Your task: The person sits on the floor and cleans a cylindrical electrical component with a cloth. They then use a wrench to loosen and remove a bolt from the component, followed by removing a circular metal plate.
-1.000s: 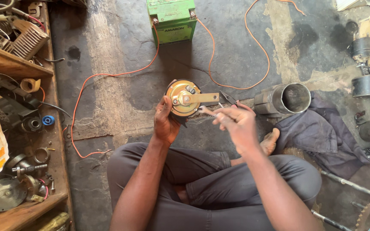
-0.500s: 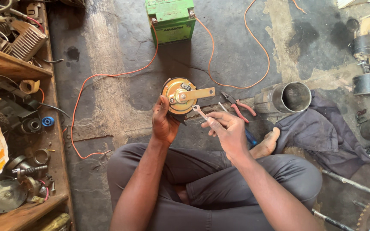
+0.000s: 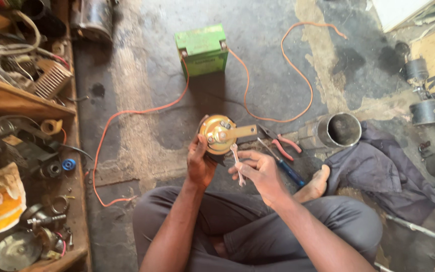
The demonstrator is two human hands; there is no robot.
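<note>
Two hands: I see both raised over my lap.
Left hand: grips round brass horn.
Right hand: pinches small spanner.

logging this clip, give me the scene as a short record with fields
setting: concrete workshop floor, person seated cross-legged
left hand: left hand grips a round brass-coloured horn with a flat bracket
right hand: right hand holds a small wrench just below the horn
behind horn: green battery with orange wires trailing over the floor
right of horn: red-handled pliers, blue-handled screwdriver, metal cylinder, dark cloth
left side: wooden shelves full of parts
</note>
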